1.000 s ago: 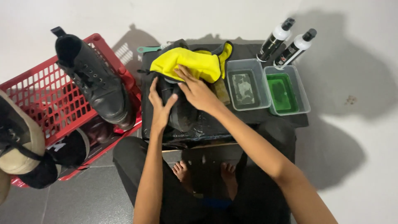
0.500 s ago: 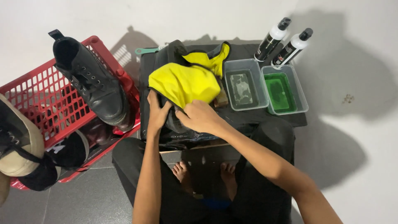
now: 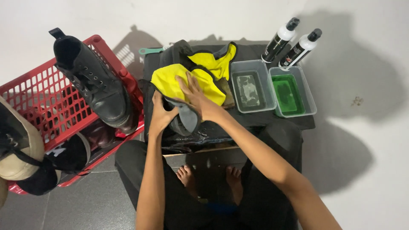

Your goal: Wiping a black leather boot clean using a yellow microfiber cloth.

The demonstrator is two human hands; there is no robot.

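Sitting on the black tabletop (image 3: 306, 123) are two clear plastic tubs side by side: the left tub (image 3: 251, 85) holds murky grey liquid, the right tub (image 3: 294, 90) bright green liquid. Behind them stand two spray bottles (image 3: 279, 41), both white above and black below, with black nozzles and leaning to the left.

On the floor at the left, a red basket (image 3: 34, 91) with slotted walls carries one tall black lace-up boot (image 3: 96, 85) standing up, a cream and black shoe (image 3: 17, 145) and more dark footwear lower down.

A yellow cloth (image 3: 200, 79) with grey edging lies over a dark shoe (image 3: 187, 132) in the middle of the tabletop. The left hand (image 3: 162, 113) grips the shoe's side, fingers curled around it. The right hand (image 3: 198, 98) presses flat on the cloth, fingers spread wide. Two bare feet (image 3: 187, 176) show below the tabletop edge.
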